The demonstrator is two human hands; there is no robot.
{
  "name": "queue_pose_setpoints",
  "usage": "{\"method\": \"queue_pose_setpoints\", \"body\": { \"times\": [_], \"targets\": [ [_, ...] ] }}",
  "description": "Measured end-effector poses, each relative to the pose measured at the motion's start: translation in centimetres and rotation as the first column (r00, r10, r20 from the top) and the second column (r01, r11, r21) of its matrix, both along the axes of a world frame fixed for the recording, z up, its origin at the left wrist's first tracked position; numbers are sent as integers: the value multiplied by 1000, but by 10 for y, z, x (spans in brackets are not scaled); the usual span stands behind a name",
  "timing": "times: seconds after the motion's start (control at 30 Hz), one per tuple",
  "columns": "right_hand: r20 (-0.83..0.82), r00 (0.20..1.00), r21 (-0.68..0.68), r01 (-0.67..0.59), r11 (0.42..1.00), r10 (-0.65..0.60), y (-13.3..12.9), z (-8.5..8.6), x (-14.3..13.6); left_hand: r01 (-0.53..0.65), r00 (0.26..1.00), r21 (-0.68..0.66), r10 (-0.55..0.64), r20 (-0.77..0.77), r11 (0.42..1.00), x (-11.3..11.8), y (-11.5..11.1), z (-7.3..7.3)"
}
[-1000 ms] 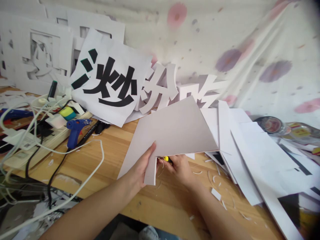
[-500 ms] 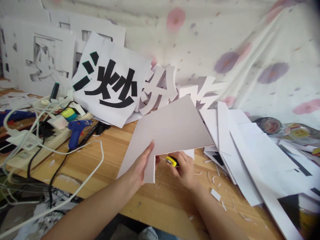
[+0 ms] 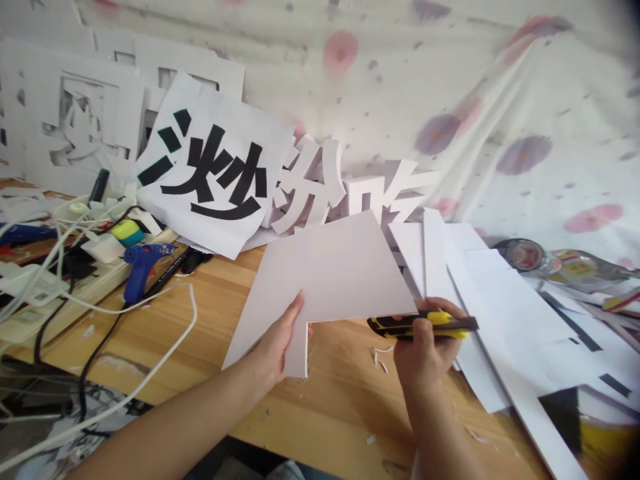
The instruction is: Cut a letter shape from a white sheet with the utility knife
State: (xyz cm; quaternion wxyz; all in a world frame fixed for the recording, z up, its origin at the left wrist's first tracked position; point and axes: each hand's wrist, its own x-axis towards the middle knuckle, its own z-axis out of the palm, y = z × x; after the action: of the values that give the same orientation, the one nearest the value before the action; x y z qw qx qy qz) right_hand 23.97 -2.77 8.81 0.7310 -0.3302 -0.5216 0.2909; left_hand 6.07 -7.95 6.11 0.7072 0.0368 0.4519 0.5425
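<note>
My left hand (image 3: 281,343) grips the lower corner of a white foam board (image 3: 330,267), thumb on its face and the other fingers mostly hidden behind. The board is tilted up over the table and has a notch cut out of its lower right side. In my right hand (image 3: 430,353) is a yellow and black utility knife (image 3: 425,325), held roughly level at the board's lower right edge. Its blade cannot be made out.
Behind stand white cut-out characters (image 3: 320,190) and a sheet with black characters (image 3: 215,167). A blue glue gun (image 3: 141,270), cables and a power strip (image 3: 85,293) lie at left. White board strips (image 3: 480,320) are piled at right. Thin shavings litter the wooden table (image 3: 345,393).
My right hand has moved right with the utility knife, from the notch to the board's right corner, and turned so the knife's length shows. My left hand keeps its hold.
</note>
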Motion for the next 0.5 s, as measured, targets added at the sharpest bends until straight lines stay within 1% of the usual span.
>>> {"method": "queue_pose_setpoints", "body": {
  "times": [0.07, 0.13, 0.17, 0.2, 0.27, 0.33, 0.37, 0.4, 0.43, 0.5],
  "targets": [
    [-31, 997, -143, -73, 987, 69, 1, 5, 0, 15, 1000, -24, -15, -2, 1000, 2, 2, 1],
    [-77, 989, -294, -145, 945, 128, 2, 8, 2, 30, 1000, -43, -29, 11, 999, 6, 2, 4],
    [-111, 986, -350, -159, 923, 128, 4, 9, 3, 45, 999, -59, -43, 29, 997, 10, 0, 6],
    [-147, 983, -395, -158, 905, 108, 6, 9, 6, 65, 996, -72, -61, 58, 995, 15, -3, 8],
    [-228, 973, -449, -127, 884, 24, 14, 7, 12, 116, 985, -78, -104, 137, 990, 30, -13, 13],
    [-312, 949, -478, -111, 871, -51, 24, 5, 20, 178, 962, -20, -170, 215, 984, 48, -28, 20],
    [-347, 935, -488, -117, 865, -69, 29, 4, 25, 245, 942, -29, -231, 244, 969, 55, -36, 24],
    [-372, 925, -496, -128, 859, -77, 34, 2, 29, 377, 896, -32, -356, 265, 925, 61, -43, 29],
    [-383, 921, -503, -141, 853, -74, 39, 1, 32, 470, 854, -31, -446, 266, 882, 65, -48, 34],
    [-372, 927, -513, -168, 842, -42, 45, -3, 37, 624, 757, -6, -602, 256, 782, 63, -56, 44]
  ]
}}
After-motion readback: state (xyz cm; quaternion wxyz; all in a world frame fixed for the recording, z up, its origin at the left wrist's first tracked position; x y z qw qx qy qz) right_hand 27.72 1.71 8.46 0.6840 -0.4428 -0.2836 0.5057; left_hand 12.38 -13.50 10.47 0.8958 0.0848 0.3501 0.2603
